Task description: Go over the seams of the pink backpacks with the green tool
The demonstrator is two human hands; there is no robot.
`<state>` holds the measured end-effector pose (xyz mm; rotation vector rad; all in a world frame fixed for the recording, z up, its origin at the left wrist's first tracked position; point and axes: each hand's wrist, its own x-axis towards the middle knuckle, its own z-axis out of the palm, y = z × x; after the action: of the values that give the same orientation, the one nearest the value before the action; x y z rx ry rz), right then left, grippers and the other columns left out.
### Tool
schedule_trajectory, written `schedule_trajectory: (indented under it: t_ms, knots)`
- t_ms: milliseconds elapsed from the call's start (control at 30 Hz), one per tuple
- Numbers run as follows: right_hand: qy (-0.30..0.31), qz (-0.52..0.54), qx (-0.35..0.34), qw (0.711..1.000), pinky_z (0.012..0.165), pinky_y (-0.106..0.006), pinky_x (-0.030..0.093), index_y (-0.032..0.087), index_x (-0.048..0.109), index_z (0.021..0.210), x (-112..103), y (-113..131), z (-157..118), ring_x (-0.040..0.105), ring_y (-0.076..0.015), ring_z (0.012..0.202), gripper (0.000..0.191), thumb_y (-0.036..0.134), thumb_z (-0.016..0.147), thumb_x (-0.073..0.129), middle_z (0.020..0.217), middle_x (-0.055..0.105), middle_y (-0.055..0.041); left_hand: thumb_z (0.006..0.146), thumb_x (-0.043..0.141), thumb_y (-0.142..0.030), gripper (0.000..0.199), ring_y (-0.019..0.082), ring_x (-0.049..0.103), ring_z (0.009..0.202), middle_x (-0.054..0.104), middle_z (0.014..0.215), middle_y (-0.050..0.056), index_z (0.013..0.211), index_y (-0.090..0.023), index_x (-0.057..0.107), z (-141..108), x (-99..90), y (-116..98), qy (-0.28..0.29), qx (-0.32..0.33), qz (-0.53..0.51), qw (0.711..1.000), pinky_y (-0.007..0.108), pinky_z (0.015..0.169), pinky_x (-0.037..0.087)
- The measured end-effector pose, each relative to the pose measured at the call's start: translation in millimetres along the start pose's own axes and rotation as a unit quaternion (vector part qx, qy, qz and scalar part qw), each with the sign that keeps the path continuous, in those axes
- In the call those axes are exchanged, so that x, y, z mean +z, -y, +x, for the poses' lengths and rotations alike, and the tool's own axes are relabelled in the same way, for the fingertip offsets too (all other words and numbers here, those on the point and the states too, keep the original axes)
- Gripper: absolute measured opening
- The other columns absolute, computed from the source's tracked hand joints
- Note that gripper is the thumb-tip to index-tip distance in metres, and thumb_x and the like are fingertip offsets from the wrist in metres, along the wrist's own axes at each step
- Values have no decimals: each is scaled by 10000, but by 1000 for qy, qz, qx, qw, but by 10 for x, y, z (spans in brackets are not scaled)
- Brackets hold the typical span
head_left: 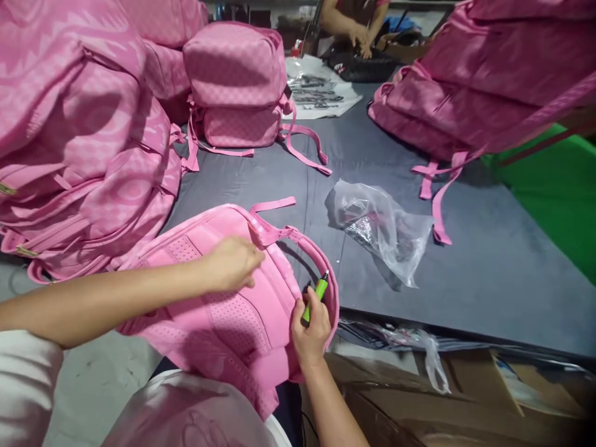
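Observation:
A pink backpack point(242, 310) lies tilted over the table's near edge, its padded, dotted back panel facing up. My left hand point(235, 264) is closed on the panel near the backpack's upper edge; what its fingers hold, if anything, is hidden. At the right side of the backpack, my right hand point(311, 326) is wrapped round a green tool with a dark tip point(316, 299), its fingers also against the pink edge. One shoulder strap point(331, 279) curves around the tool on the right.
Pink backpacks are piled at the left point(93, 136), with one upright behind point(237, 68) and more at the right point(475, 81). A clear plastic bag point(382, 223) lies on the grey table point(503, 267). Cardboard point(395, 397) is below. Across the table, a person's hands point(361, 40) touch a black item.

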<state>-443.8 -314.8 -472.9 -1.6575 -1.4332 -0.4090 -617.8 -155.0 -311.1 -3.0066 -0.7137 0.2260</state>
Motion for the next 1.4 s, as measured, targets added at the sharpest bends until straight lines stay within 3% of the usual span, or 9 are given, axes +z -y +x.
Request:
schedule_trajectory:
  t_ms: [100,333,433,567,667,767,1000,1167,1400]
  knots:
    - [11,-9,-7,1000,705,-348,561,174,490,1439,6,-23,-31,677,-230,781,515,117,942,610,1017,743,-147,786,813,-430,333,228,673,785,720,830,52,868,-159,636,33,87,-35,-20,48,-27,998,335,681,404]
    - [66,-19,-29,997,679,-362,582,181,530,1376,-161,-116,41,715,-241,734,411,194,969,589,927,765,-127,860,671,-591,407,232,620,702,687,759,45,816,-187,647,-366,2,551,-110,6,80,991,354,668,341]
    - [71,32,-27,997,780,-369,592,226,534,1384,-403,37,219,747,-244,852,477,132,926,627,987,776,-98,830,720,-567,392,239,615,761,681,764,39,810,-180,662,-307,86,345,-110,-16,17,994,392,743,368]
    - [97,232,191,949,592,-323,579,233,624,1268,-576,393,563,705,-182,602,319,270,951,642,959,768,-73,820,770,-458,297,251,617,931,702,978,60,873,-175,695,-165,292,-26,-151,-34,-48,987,485,960,367]
    - [161,323,302,882,498,-297,533,204,672,1152,-407,538,764,624,-138,481,298,421,951,637,915,755,-60,851,743,-395,232,252,617,1031,698,1108,73,913,-173,709,-166,395,-71,-187,-18,-81,979,525,1083,313]
    - [220,286,266,894,684,-317,578,206,695,1092,-167,547,858,698,-170,694,291,432,908,685,966,752,-57,895,684,-413,251,257,623,1102,701,1169,87,888,-163,701,-195,487,3,-230,5,-110,967,517,1101,322]
    - [161,351,378,841,452,-250,442,179,641,846,83,656,902,521,-120,455,320,488,926,630,542,565,41,929,639,-443,276,255,616,1186,703,1219,75,838,-185,670,-193,622,65,-266,41,-124,955,481,1093,344]
    - [180,312,330,873,547,-271,491,168,673,904,169,658,873,613,-144,604,250,418,911,671,726,669,-22,934,623,-390,244,237,617,1179,713,1186,71,791,-193,630,-178,641,50,-295,38,-120,947,457,1080,360]
    - [192,311,345,864,446,-253,440,174,645,867,161,645,946,538,-124,459,281,450,919,651,567,594,32,870,722,-410,257,249,622,1171,721,1179,70,770,-189,637,-162,658,52,-296,35,-96,950,443,1071,378]
